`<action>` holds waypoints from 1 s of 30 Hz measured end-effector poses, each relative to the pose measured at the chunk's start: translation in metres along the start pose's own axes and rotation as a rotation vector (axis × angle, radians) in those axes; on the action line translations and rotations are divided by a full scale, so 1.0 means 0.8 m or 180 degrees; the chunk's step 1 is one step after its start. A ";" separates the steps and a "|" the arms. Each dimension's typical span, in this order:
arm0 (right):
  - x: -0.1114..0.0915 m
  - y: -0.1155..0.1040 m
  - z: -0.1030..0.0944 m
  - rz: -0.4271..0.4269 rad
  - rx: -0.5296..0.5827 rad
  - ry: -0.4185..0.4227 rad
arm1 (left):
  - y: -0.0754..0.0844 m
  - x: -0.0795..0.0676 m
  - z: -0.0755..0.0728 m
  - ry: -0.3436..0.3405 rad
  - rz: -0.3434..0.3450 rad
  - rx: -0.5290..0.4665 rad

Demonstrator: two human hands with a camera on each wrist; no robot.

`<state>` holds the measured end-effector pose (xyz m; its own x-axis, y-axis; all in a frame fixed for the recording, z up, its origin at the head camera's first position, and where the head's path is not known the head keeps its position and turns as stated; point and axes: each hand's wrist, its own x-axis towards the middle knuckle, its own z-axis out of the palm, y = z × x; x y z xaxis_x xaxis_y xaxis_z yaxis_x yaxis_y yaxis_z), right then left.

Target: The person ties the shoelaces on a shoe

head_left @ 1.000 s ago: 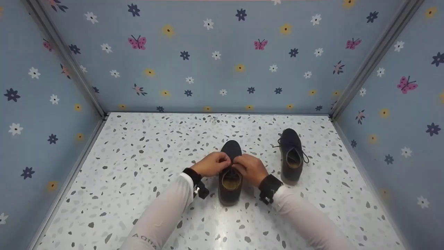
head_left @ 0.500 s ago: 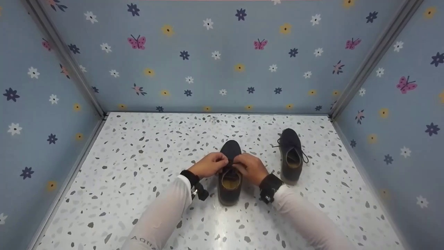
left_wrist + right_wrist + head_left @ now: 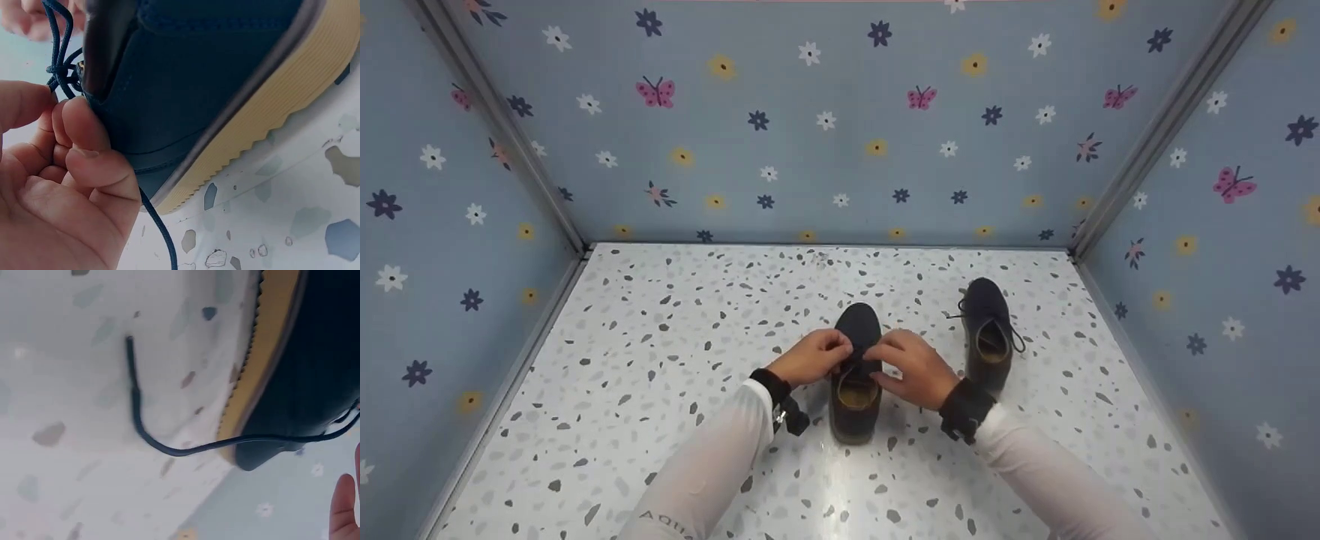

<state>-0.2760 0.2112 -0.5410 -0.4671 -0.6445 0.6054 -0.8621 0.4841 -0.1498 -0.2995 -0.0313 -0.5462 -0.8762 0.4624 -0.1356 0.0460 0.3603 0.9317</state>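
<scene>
A dark navy lace-up shoe (image 3: 858, 324) stands on the floor, toe pointing away from me. At its lacing, my left hand (image 3: 812, 357) pinches the shoelace (image 3: 57, 68) between thumb and finger, as the left wrist view shows. A loop and a tangle of lace rise just above those fingertips, and a loose end hangs down past the sole. My right hand (image 3: 919, 367) is over the right side of the lacing, thumb and fingers spread apart. In the right wrist view a free lace end (image 3: 177, 451) curves out beside the shoe; only some fingers (image 3: 342, 503) show there.
A second matching shoe (image 3: 985, 301) stands to the right, its laces out to both sides. The speckled white floor (image 3: 660, 375) is bounded by blue flowered panels (image 3: 825, 97) at the back and both sides.
My right hand has drawn slightly right from the lacing, and its thumb and fingers have parted. The left hand keeps its pinch in nearly the same place.
</scene>
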 end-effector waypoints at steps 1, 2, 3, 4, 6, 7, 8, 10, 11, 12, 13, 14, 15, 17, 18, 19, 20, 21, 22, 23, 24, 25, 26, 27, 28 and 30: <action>0.001 -0.004 -0.001 -0.0074 -0.0070 0.0007 | 0.000 0.000 0.001 0.0017 0.0014 0.0016; 0.003 -0.007 -0.001 -0.0133 -0.0151 0.0007 | 0.001 0.000 0.001 0.0036 0.0035 0.0033; 0.004 -0.009 -0.001 -0.0186 -0.0217 0.0021 | 0.001 0.000 0.001 0.0059 0.0045 0.0048; 0.006 -0.010 0.000 -0.0215 -0.0261 0.0025 | 0.001 0.000 0.002 0.0081 0.0055 0.0057; 0.006 -0.010 0.000 -0.0205 -0.0287 0.0037 | 0.000 0.000 0.003 0.0115 0.0074 0.0097; 0.005 -0.009 0.000 -0.0158 -0.0258 0.0051 | 0.000 0.000 0.004 0.0130 0.0085 0.0116; 0.003 -0.007 0.000 -0.0088 -0.0218 0.0054 | -0.001 0.000 0.004 0.0150 0.0092 0.0126; -0.001 -0.003 -0.002 0.0089 -0.0076 0.0056 | -0.003 0.000 0.005 0.0209 0.0109 0.0146; -0.003 0.000 -0.003 0.0195 0.0006 0.0047 | -0.004 0.000 0.005 0.0249 0.0113 0.0157; -0.006 0.002 -0.004 0.0309 0.0087 0.0038 | -0.006 0.000 0.005 0.0292 0.0121 0.0168; -0.008 0.005 -0.005 0.0437 0.0187 0.0025 | -0.007 -0.001 0.005 0.0345 0.0128 0.0182; -0.011 0.008 -0.006 0.0554 0.0286 0.0020 | -0.009 -0.002 0.004 0.0396 0.0129 0.0190; -0.014 0.010 -0.006 0.0686 0.0404 0.0020 | -0.010 -0.002 0.004 0.0433 0.0132 0.0200; -0.018 0.015 -0.007 0.0960 0.0628 0.0033 | -0.014 -0.004 0.002 0.0483 0.0121 0.0194; -0.020 0.017 -0.007 0.1113 0.0743 0.0039 | -0.015 -0.006 0.001 0.0501 0.0120 0.0197; -0.022 0.019 -0.007 0.1267 0.0869 0.0048 | -0.016 -0.006 0.001 0.0515 0.0118 0.0195; -0.024 0.020 -0.006 0.1429 0.0987 0.0048 | -0.018 -0.007 0.000 0.0523 0.0119 0.0192; -0.025 0.021 -0.006 0.1595 0.1099 0.0048 | -0.019 -0.008 0.000 0.0520 0.0116 0.0178; -0.025 0.022 -0.005 0.1747 0.1198 0.0049 | -0.020 -0.008 0.000 0.0525 0.0124 0.0175; -0.025 0.022 -0.004 0.1890 0.1295 0.0051 | -0.021 -0.008 0.000 0.0525 0.0135 0.0185; -0.025 0.022 -0.003 0.2009 0.1367 0.0056 | -0.021 -0.008 0.001 0.0525 0.0136 0.0180; -0.024 0.021 -0.003 0.2102 0.1438 0.0063 | -0.022 -0.008 0.001 0.0520 0.0137 0.0167; -0.022 0.020 -0.002 0.2171 0.1493 0.0073 | -0.022 -0.009 0.001 0.0522 0.0133 0.0142; -0.021 0.019 -0.002 0.2219 0.1529 0.0081 | -0.021 -0.009 0.001 0.0532 0.0121 0.0092; -0.019 0.019 -0.001 0.2252 0.1559 0.0090 | -0.021 -0.009 0.001 0.0564 0.0123 0.0055; -0.015 0.017 0.000 0.2291 0.1600 0.0106 | -0.019 -0.008 0.001 0.0635 0.0130 -0.0040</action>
<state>-0.2822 0.2258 -0.5507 -0.9315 -0.2615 0.2527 -0.3485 0.4435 -0.8258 -0.2940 -0.0395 -0.5598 -0.9515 0.3063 -0.0294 0.0784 0.3339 0.9393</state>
